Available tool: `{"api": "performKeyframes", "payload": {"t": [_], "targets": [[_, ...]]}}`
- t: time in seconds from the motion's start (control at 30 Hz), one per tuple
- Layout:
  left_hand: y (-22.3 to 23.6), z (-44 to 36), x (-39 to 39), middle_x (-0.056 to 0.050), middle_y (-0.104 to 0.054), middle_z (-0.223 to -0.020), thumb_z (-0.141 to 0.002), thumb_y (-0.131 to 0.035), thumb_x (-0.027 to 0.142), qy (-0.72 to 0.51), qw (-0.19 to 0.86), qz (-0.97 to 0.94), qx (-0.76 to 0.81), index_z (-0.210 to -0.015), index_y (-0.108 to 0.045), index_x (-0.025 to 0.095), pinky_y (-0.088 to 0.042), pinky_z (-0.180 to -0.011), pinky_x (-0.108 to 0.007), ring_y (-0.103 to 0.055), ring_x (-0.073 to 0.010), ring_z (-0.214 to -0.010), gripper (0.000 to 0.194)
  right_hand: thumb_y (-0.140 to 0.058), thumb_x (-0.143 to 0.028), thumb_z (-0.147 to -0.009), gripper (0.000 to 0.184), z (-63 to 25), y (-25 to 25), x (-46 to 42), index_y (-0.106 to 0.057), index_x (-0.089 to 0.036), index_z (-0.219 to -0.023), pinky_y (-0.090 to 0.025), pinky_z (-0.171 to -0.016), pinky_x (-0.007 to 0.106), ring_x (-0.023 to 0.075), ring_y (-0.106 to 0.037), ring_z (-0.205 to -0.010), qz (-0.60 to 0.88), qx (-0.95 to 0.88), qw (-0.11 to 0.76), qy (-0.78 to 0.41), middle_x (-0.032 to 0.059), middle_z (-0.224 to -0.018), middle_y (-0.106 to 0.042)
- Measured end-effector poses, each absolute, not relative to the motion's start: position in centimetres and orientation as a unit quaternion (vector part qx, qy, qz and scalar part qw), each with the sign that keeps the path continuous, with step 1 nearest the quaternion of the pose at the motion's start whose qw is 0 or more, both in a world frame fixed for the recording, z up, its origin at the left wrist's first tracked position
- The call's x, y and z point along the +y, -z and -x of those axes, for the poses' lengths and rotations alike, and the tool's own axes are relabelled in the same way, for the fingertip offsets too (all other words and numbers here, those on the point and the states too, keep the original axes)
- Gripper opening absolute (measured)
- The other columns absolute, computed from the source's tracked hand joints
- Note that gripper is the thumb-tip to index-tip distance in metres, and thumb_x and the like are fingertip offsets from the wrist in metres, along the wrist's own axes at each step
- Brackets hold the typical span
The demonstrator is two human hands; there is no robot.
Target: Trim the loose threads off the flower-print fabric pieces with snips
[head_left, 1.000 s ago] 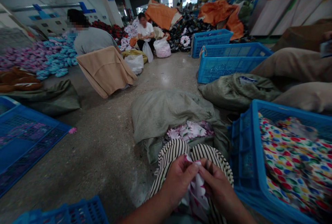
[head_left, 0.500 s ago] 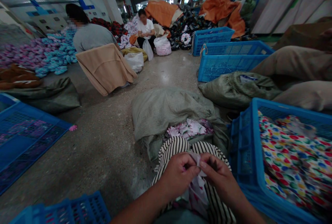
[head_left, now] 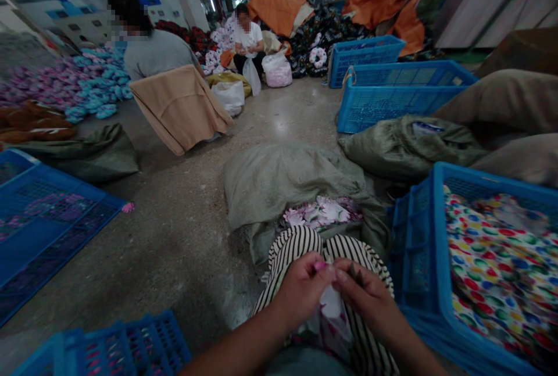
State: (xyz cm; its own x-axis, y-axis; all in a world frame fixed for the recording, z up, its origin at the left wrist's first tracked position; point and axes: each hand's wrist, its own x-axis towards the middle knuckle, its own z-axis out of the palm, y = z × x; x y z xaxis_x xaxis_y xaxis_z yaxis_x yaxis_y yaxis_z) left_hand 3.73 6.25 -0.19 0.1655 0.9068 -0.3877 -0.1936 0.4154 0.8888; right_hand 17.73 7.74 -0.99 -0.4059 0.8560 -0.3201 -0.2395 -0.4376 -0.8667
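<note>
Floral cloth (head_left: pixel 331 306) over a striped lap (head_left: pixel 294 242), apparently unfinished
A grey-green sack (head_left: pixel 288 175) holds more floral pieces (head_left: pixel 322 211), so plenty seems left; the left hand (head_left: pixel 300 289) pinches the cloth's upper edge; the right hand (head_left: pixel 366 290) grips it too, a dark item (head_left: pixel 358 276) at its fingers; how much is done, I cannot tell

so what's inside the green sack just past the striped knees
At the open mouth of the sack, white and pink cloth shows. Anything deeper is covered by the sack's own fabric, so how much it holds cannot be seen.
</note>
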Motion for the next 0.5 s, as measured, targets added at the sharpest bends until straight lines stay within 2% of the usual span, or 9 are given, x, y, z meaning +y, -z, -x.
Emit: {"api": "performKeyframes", "payload": {"t": [0.13,0.33,0.43,0.5], "targets": [[0.4,-4.3,6.3,0.005,-0.044,-0.056,-0.072,-0.057,0.041,-0.444,0.700,-0.275,0.488,-0.067,-0.046,0.015,-0.029,-0.050,-0.019,-0.036,-0.0054,-0.049,0.029,-0.065,-0.041,-0.070,0.027,-18.0,1.4,7.6,-0.054,-0.017,-0.066,-0.017,-0.038,0.017,0.0036,-0.023,-0.038,0.385,-0.263,0.369,-0.804,-0.0083,-0.046,-0.036],[-0.1,-4.7,7.0,0.005,-0.040,-0.049,-0.059,-0.059,0.021,-0.438,0.760,-0.151,0.456,-0.055,-0.045,0.015,-0.025,-0.045,-0.020,-0.035,-0.0057,-0.044,0.016,-0.063,-0.040,-0.069,0.027,-18.1,1.6,7.9,-0.051,-0.018,-0.060,-0.016,-0.036,0.018,0.0033,-0.018,-0.034,0.329,-0.253,0.384,-0.825,-0.0092,-0.040,-0.033],[0.0,-5.0,6.9,0.005,-0.042,-0.052,-0.063,-0.060,0.027,-0.450,0.732,-0.185,0.476,-0.060,-0.048,0.015,-0.027,-0.048,-0.020,-0.036,-0.0062,-0.047,0.018,-0.053,-0.046,-0.074,0.029,-17.9,2.1,8.1,-0.051,-0.020,-0.063,-0.016,-0.034,0.018,0.0042,-0.014,-0.033,0.335,-0.278,0.400,-0.807,-0.0097,-0.039,-0.031],[0.0,-5.2,6.7,0.004,-0.045,-0.056,-0.070,-0.058,0.034,-0.464,0.668,-0.266,0.518,-0.065,-0.052,0.014,-0.029,-0.052,-0.020,-0.038,-0.0073,-0.052,0.022,-0.059,-0.047,-0.068,0.027,-17.5,2.4,7.9,-0.054,-0.021,-0.068,-0.025,-0.035,0.018,0.0062,-0.026,-0.036,0.391,-0.333,0.433,-0.741,-0.0075,-0.044,-0.040]]}}
